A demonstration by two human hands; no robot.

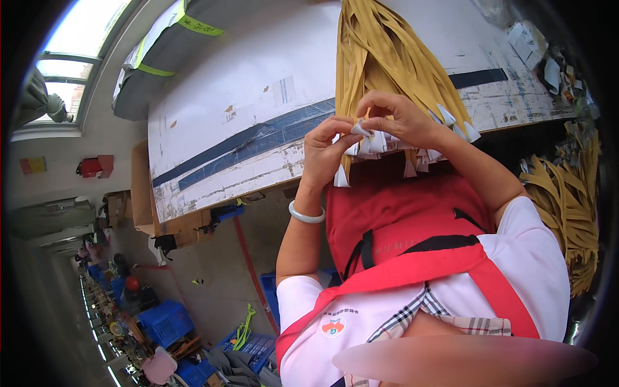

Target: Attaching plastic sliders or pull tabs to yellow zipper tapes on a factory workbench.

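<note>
1. Yellow straps (412, 64): bundled on table (206, 135), right of centre, ends at near edge.
2. Pinched by left hand (325, 151) and right hand (400, 122) together: one white tab (361, 131).
3. Probably best: short, firm pinch, tab kept flat, neighbouring tabs (410, 169) held clear.

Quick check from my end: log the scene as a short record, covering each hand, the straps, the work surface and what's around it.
left hand: fingertips pinching a white tab; white bracelet on the wrist
right hand: fingertips at the same tab
straps: mustard-yellow bundle on the table, white-tipped ends at the near edge
table: white, scuffed top with dark blue strips
right side: second yellow bundle, lower than the tabletop
far left of table: grey stack with neon bands
floor, left: blue crate
</note>
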